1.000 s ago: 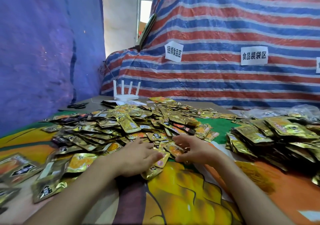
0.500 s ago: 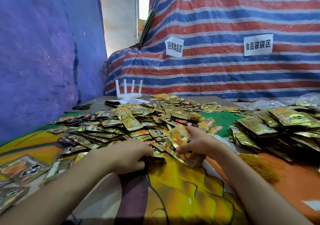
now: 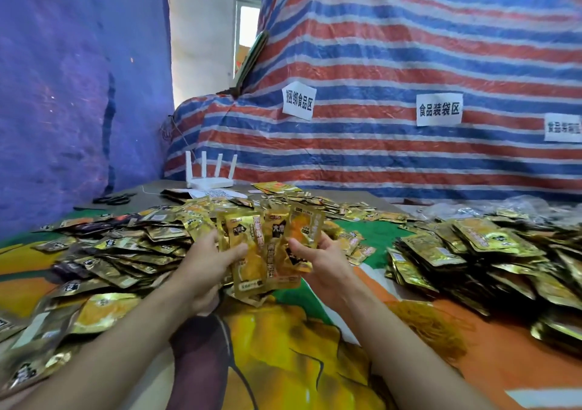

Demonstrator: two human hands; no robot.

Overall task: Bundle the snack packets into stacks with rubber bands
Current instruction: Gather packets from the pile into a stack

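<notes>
Between the two hands, raised clear of the bench (image 3: 299, 362), stands a small fan of gold snack packets (image 3: 252, 252). The left hand (image 3: 204, 264) grips the fan's left side, its left fingers (image 3: 234, 252) curled round the edge with the thumb pressed on the front face. The right hand (image 3: 324, 264) pinches the lower right corner, its right fingers (image 3: 297, 245) closed on the foil with the thumb in front.

The held packets are upright, their long axes roughly vertical but splayed. The tops diverge, and the packet nearest the right fingers leans away to the right. The fan therefore appears not yet squared into a stack.

A loose heap (image 3: 126, 245) of unsorted packets lies beyond and to the left of the left fingers. Piled stacks (image 3: 456, 252) lie well to the right of the right fingers, and whether they are banded is too small to tell.

A tangle of what appear to be rubber bands (image 3: 419, 321) lies on the bench, nearer the person than the right fingers and to their right, beside the right forearm. It is well apart from the left fingers, and no band shows on either hand.

By this layout the right hand is the nearer one for fetching a band, provided the left fingers alone can hold the aligned packets. Slippery foil may let the fan slide apart during that change of grip.
</notes>
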